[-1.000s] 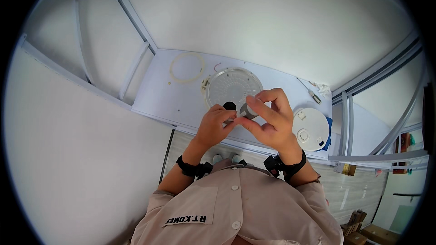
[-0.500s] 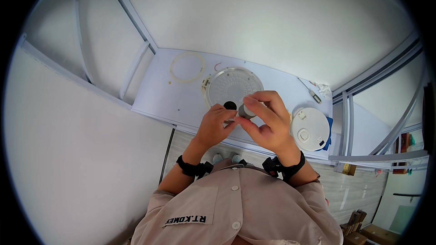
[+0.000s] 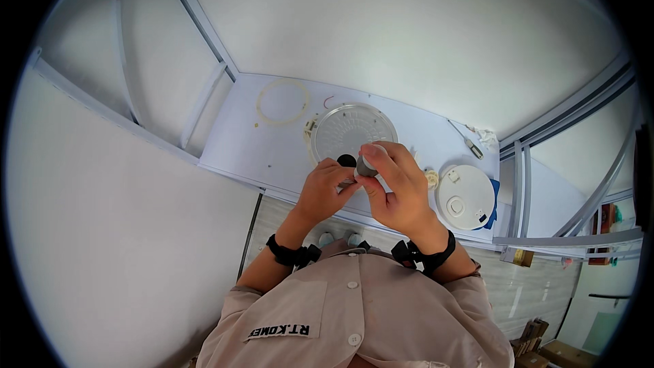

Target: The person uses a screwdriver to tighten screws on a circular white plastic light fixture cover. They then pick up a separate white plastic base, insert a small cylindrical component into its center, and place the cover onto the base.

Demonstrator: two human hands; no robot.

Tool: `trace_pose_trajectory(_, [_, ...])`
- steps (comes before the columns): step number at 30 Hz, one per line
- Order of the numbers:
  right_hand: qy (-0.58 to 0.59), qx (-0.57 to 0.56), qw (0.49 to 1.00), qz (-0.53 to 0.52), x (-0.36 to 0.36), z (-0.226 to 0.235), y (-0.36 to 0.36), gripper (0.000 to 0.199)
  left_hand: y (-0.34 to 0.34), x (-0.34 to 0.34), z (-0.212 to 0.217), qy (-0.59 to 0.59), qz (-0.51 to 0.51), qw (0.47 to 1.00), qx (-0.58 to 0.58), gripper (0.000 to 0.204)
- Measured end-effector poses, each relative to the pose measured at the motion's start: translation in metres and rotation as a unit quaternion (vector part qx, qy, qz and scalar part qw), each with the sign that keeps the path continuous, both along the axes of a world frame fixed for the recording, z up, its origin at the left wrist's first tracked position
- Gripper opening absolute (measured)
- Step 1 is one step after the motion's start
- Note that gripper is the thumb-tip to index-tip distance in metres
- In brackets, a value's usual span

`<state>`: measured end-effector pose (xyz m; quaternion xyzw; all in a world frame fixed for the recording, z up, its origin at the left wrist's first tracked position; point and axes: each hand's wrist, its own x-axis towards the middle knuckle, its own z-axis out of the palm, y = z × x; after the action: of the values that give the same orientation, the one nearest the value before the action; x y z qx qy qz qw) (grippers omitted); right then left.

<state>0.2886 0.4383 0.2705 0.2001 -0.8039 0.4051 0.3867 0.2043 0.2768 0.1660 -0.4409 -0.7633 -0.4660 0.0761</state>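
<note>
While held over the table: a small grey cylindrical part point(image 3: 366, 167) is pinched in the right hand point(image 3: 398, 191).
Left hand point(image 3: 325, 189): fingertips are closed on the part's lower end.
Progress: judged mid-assembly; nothing is yet fitted.
Beyond: round clear cover point(image 3: 352, 133), white disc base point(image 3: 465, 197), thin ring point(image 3: 282, 101) are laid on the white table point(image 3: 252, 153).

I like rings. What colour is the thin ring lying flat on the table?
The thin ring is pale cream, almost white, lying on the white table; the head view shows it.
</note>
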Motion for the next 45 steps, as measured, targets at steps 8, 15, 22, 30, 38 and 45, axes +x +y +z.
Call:
trace_pose_trajectory(8, [-0.055, -0.092, 0.993, 0.038, 0.002, -0.008, -0.001, 0.075, -0.001, 0.001, 0.009, 0.009, -0.028, 0.999, -0.045, 0.023])
trace_pose_trajectory(15, [-0.026, -0.147, 0.983, 0.105, 0.011, 0.020, 0.026, 0.074, -0.002, 0.001, 0.008, 0.003, -0.032, 0.998, -0.045, 0.022])
trace_pose_trajectory(22, [-0.225, 0.043, 0.970, -0.078, 0.004, 0.000, 0.066, 0.062, -0.003, 0.003, 0.007, 0.006, -0.028, 0.999, -0.017, 0.015])
trace_pose_trajectory(30, [-0.309, 0.124, 0.942, -0.037, 0.003, -0.063, 0.087, 0.053, -0.003, 0.003, 0.002, 0.037, -0.012, 0.999, -0.007, 0.014])
trace_pose_trajectory(38, [-0.279, 0.084, 0.955, -0.061, 0.002, -0.084, 0.083, 0.058, -0.011, -0.001, -0.003, 0.074, -0.007, 0.997, -0.022, 0.019])
trace_pose_trajectory(45, [-0.288, 0.111, 0.948, -0.074, 0.005, -0.081, 0.062, 0.057, -0.032, -0.020, 0.007, 0.052, 0.024, 0.997, -0.043, 0.022])
